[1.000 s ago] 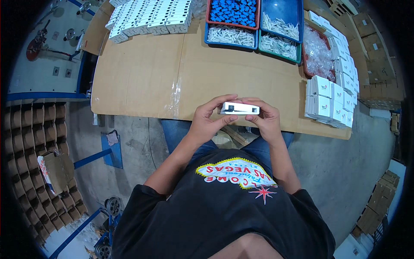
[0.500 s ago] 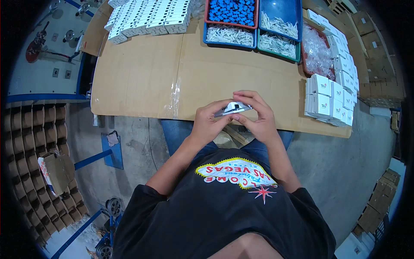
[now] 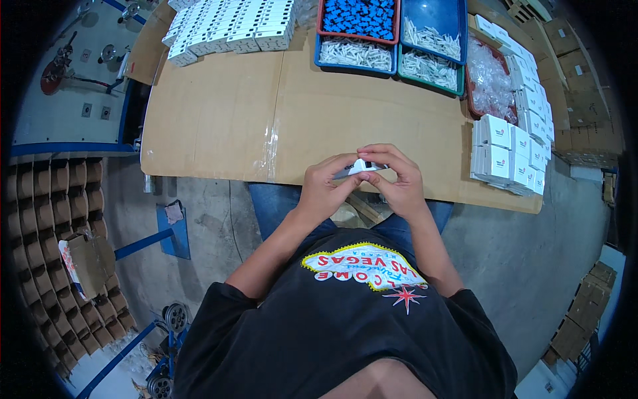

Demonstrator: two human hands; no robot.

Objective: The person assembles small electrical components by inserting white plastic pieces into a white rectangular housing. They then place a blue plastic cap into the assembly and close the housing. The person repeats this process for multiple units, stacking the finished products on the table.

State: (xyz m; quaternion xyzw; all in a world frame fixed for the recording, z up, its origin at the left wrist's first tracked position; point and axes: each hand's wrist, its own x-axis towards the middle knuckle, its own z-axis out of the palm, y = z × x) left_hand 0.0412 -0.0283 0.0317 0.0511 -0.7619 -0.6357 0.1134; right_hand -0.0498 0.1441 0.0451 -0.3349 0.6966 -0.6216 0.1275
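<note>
1 small white box [image 3: 362, 165], held btwn both hands over the near table [image 3: 219, 126] edge. Left hand [image 3: 323, 191] grips its left end, fingers curled; right hand [image 3: 397, 179] arches over top, fingertips pinching it. 4 trays at far edge: 1 w/ blue parts [image 3: 359, 16], 3 w/ white bits. White box stacks right [image 3: 508, 153] & far left [image 3: 232, 26]. Nothing blocks the hands.

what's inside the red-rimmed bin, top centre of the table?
The red-rimmed bin is filled with small blue parts, piled close together. They cover its floor, so nothing beneath them shows, and its far edge is cut off by the picture's rim.
</note>
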